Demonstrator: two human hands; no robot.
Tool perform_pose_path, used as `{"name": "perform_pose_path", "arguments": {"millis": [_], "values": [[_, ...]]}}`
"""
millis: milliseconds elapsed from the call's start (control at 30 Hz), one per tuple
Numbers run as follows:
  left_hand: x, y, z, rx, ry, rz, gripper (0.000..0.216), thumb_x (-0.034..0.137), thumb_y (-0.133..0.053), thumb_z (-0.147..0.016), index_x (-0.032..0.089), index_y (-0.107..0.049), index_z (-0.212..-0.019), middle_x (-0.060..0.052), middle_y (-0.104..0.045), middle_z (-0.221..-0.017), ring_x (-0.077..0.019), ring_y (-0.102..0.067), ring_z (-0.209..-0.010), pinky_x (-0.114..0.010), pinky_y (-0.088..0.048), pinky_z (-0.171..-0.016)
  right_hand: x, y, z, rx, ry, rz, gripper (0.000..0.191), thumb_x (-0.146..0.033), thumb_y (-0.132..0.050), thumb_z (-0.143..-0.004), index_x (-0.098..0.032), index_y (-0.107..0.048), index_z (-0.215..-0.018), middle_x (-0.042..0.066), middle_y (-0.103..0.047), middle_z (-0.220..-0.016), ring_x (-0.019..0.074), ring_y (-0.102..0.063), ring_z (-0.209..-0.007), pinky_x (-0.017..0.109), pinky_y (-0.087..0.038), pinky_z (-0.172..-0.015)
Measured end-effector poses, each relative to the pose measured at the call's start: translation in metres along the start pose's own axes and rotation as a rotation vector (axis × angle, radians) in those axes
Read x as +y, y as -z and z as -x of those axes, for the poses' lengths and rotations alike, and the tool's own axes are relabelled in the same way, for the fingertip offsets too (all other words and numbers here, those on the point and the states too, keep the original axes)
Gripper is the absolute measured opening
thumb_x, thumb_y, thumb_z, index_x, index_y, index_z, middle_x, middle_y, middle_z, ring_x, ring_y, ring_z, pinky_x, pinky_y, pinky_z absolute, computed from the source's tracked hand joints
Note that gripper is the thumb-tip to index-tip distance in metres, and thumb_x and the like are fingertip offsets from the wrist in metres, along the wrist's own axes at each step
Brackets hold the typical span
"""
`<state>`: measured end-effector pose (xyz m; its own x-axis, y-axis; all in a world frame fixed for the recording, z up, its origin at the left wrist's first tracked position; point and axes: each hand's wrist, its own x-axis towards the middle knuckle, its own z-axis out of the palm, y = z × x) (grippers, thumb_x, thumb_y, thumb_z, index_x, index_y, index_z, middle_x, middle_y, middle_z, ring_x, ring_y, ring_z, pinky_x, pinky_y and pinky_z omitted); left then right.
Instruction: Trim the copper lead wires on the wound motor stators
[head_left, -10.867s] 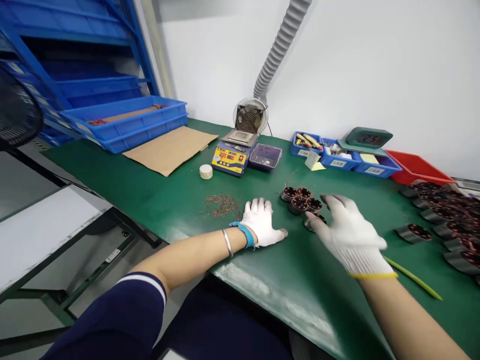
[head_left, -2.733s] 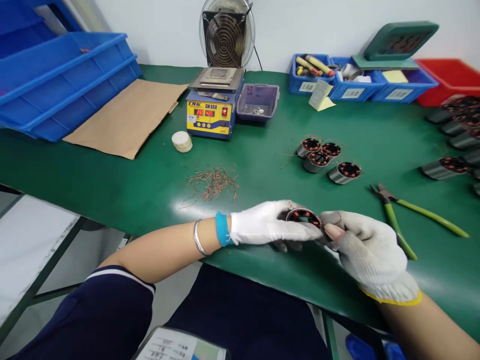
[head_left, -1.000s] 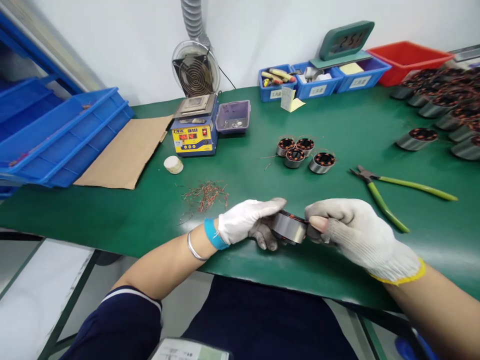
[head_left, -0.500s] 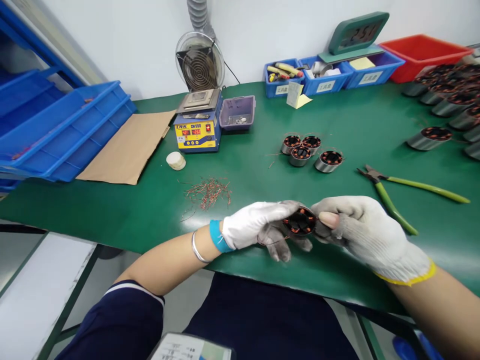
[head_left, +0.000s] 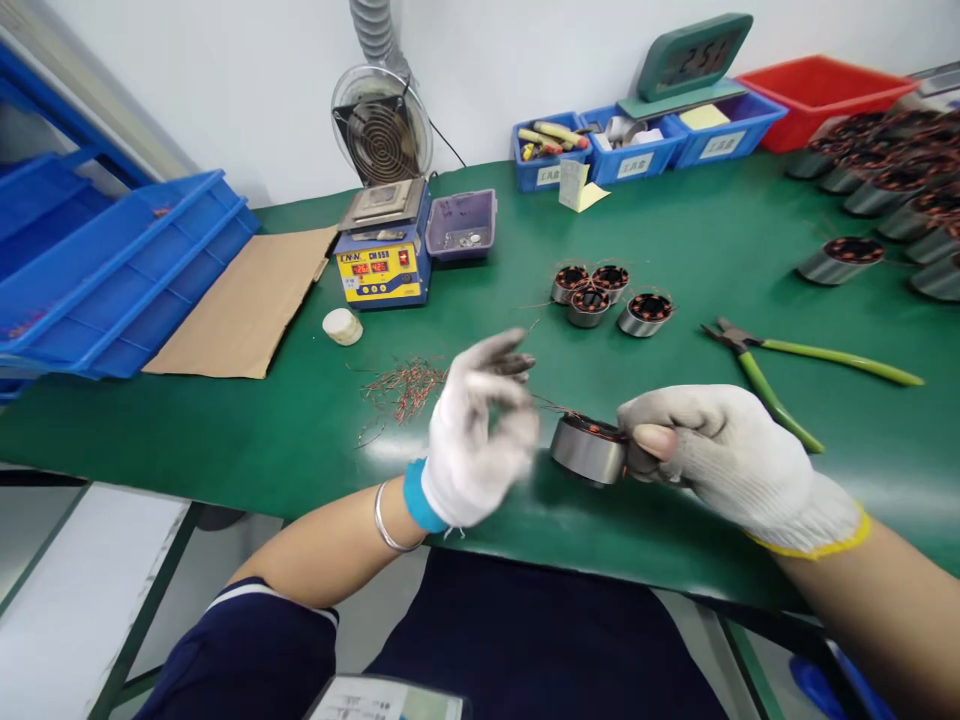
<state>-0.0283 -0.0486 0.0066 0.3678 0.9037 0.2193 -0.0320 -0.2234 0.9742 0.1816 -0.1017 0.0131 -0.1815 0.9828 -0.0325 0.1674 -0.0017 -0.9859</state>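
A motor stator (head_left: 589, 450), a steel ring with black insulation and copper windings, is held at its right side between the thumb and fingers of my right hand (head_left: 701, 460). This hand wears a white glove with a bare thumb tip. Thin copper wire ends (head_left: 553, 403) stick out from the stator's upper left. My left hand (head_left: 480, 435), gloved and slightly blurred, is apart from the stator, its fingers spread and curved with nothing visible in them. Just left of it lies a heap of copper wire scraps (head_left: 409, 388).
Several small stators (head_left: 589, 306) stand beyond my hands, with green-handled cutters (head_left: 739, 340) to the right. More stators (head_left: 840, 260) crowd the far right. A solder pot (head_left: 381, 275), a purple tray (head_left: 487, 240), cardboard (head_left: 240, 300) and blue bins (head_left: 187, 240) are on the left.
My left hand has let go of the stator and moved left and up. The stator has turned, so its steel side faces me, while my right hand still grips it.
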Motion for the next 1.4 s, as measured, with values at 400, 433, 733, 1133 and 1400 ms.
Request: {"name": "perform_pose_path", "arguments": {"millis": [400,433,733,1133,1400], "values": [[0.001,0.001,-0.01,-0.471,0.617,0.51,0.062,0.037,-0.091,-0.065,0.022,-0.06,-0.116,-0.003,-0.068,-0.096,-0.0173,-0.073,-0.074,-0.024,-0.058,-0.055,-0.005,-0.001,-0.007,0.08,-0.102,0.163,0.059,-0.077,-0.064,-0.072,-0.02,-0.056,-0.055,0.0,-0.047,-0.046,0.0105,-0.037,-0.043,0.026,-0.027,-0.04],[0.004,0.0,-0.007,-0.41,0.518,0.536,0.056,0.032,-0.091,-0.064,0.023,-0.062,-0.111,-0.004,-0.068,-0.103,-0.0191,-0.073,-0.085,-0.028,-0.061,-0.065,-0.005,-0.002,-0.009,0.074,-0.131,0.086,0.061,-0.079,-0.066,-0.068,-0.02,-0.054,-0.055,0.0,-0.046,-0.046,0.0097,-0.035,-0.041,0.026,-0.026,-0.04],[-0.014,-0.007,-0.005,-0.362,0.107,0.076,0.045,0.043,-0.078,-0.078,0.019,-0.062,-0.112,-0.01,-0.073,-0.107,-0.0205,-0.072,-0.093,-0.037,-0.06,-0.082,0.002,-0.006,-0.008,-0.01,-0.104,0.117,0.054,-0.069,-0.066,-0.074,-0.021,-0.053,-0.054,-0.001,-0.046,-0.047,0.0102,-0.038,-0.043,0.026,-0.029,-0.041],[-0.029,-0.008,-0.018,-0.437,-0.178,-0.916,0.048,0.049,-0.078,-0.078,0.02,-0.067,-0.114,-0.008,-0.071,-0.107,-0.0267,-0.067,-0.103,-0.042,-0.048,-0.095,0.009,0.006,-0.018,-0.08,-0.152,0.914,0.039,-0.054,-0.048,-0.083,-0.025,-0.056,-0.058,0.004,-0.058,-0.056,0.0165,-0.045,-0.05,0.028,-0.023,-0.044],[-0.033,0.002,-0.023,-0.528,-0.245,-0.855,0.038,0.032,-0.071,-0.081,0.021,-0.068,-0.117,-0.01,-0.069,-0.125,-0.0309,-0.063,-0.117,-0.049,-0.044,-0.106,0.012,0.045,-0.002,-0.417,-0.289,0.569,0.043,-0.065,-0.059,-0.08,-0.024,-0.068,-0.073,0.006,-0.069,-0.066,0.0193,-0.058,-0.052,0.032,-0.045,-0.047]]}}
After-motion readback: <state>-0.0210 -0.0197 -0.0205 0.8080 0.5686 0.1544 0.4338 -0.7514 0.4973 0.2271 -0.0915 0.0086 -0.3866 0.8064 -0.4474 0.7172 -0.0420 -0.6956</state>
